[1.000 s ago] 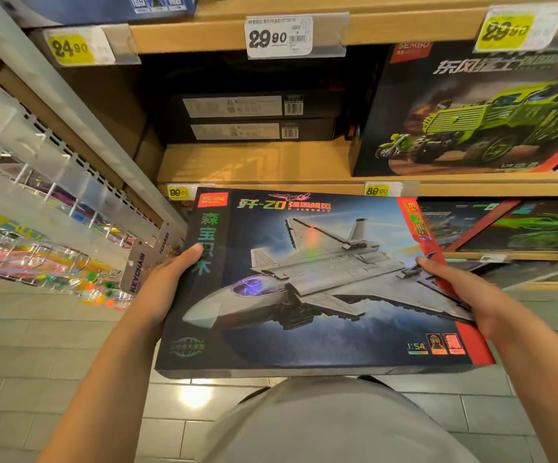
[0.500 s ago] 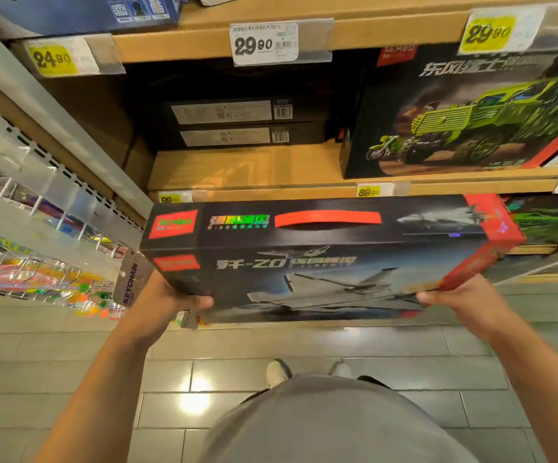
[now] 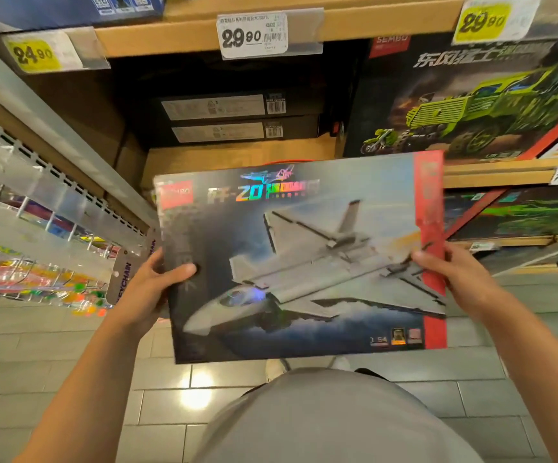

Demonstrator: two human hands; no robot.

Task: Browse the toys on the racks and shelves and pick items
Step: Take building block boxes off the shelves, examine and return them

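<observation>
Looking down through the head camera: fighter-jet building-set box (image 3: 304,259) held up in front of the wooden shelves (image 3: 237,155), printed face toward the camera, tilted slightly. Left hand (image 3: 147,289) gripping the box's left edge below mid-height, thumb lying on the dark front panel, fingers curled behind. Right hand (image 3: 454,279) gripping the right edge at the red side stripe, thumb on the front, fingers wrapped behind. Box spanning the gap between both hands, most of it rising above the grips, bottom edge hanging over the tiled floor (image 3: 70,362). Behind it, a green truck set box (image 3: 471,101) on the shelf at right, two stacked dark boxes (image 3: 230,121) at centre, a keychain rack (image 3: 37,269) at left.
</observation>
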